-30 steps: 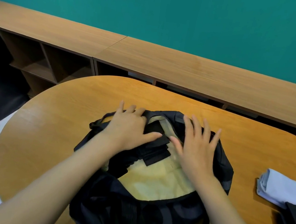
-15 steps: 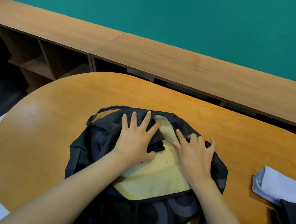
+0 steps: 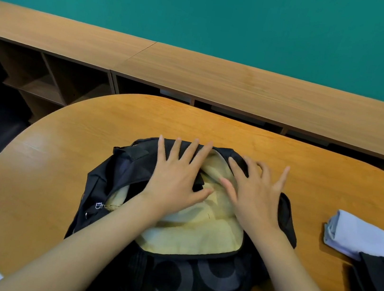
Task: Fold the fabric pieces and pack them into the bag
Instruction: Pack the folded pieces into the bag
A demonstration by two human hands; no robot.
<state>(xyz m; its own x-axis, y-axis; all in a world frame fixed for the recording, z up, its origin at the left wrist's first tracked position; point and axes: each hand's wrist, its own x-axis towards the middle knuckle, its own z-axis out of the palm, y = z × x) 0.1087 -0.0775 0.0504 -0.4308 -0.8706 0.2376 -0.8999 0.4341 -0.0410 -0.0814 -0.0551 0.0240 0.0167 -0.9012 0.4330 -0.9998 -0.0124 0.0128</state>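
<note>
Both hands lie flat, fingers spread, gripping nothing: left hand point(image 3: 175, 180) on the far rim of the black bag point(image 3: 191, 277), right hand point(image 3: 255, 199) over the pale yellow cloth point(image 3: 197, 236) in its mouth. The table point(image 3: 72, 152) has bare wood beyond and to the left. Folded light-blue fabric point(image 3: 366, 238) lies well off to the right.

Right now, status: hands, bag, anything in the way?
Left hand, right hand flat, pressing into black bag. Yellow fabric inside. Folded pale fabric on table, right, unpacked. Nothing blocking.
</note>
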